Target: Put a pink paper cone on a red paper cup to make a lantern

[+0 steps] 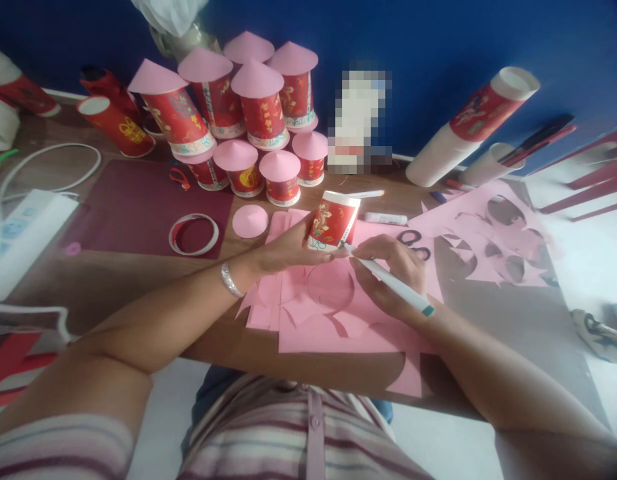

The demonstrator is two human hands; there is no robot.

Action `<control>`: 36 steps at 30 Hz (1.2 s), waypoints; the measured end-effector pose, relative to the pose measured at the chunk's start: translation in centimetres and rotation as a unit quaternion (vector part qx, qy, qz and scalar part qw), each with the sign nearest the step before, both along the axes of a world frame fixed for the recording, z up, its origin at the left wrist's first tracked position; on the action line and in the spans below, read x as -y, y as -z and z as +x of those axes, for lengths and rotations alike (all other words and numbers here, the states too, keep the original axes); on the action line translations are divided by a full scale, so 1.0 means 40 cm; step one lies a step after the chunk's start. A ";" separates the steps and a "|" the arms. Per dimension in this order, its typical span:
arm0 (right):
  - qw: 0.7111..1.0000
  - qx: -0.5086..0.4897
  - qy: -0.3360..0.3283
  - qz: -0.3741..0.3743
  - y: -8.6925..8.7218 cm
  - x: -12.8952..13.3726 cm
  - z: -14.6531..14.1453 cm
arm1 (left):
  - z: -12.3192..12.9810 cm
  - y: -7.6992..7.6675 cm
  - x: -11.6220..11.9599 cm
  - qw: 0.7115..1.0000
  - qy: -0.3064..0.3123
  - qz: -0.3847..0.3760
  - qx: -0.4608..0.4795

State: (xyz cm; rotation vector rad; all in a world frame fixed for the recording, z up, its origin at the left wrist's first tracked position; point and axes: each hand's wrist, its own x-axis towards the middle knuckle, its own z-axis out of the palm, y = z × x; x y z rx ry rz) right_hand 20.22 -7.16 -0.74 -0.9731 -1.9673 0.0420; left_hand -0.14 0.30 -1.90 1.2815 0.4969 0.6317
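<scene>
Over on the far left, a white box (33, 233) lies by looped white cable (51, 150), and behind them leans a red cup (119, 127). Moving right, a maroon mat (138, 213) carries a pale ring (215, 235), while a cluster of red cups under pink cones (258, 80) crowds the back, some stacked on others. One loose pink cone (251, 221) lies in front. Now the middle: the left hand (291, 248) has its fingers wrapped around a decorated red cup (331, 221), tilted above the pink sheets (308, 333). In from the right, the right hand (395, 267) pinches a white marker (391, 283), tip right at the cup's white lower band, where green marks show! Just beyond sit a white tube (385, 219) and black scissor handles (419, 252); farther right, a pink sheet full of cutouts (481, 267) and, behind it, a leaning cup stack (431, 157).
</scene>
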 end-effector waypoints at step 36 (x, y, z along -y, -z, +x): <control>1.000 0.010 0.029 0.006 -0.003 -0.001 0.002 | -0.003 0.009 -0.001 1.000 0.000 -0.001 -0.005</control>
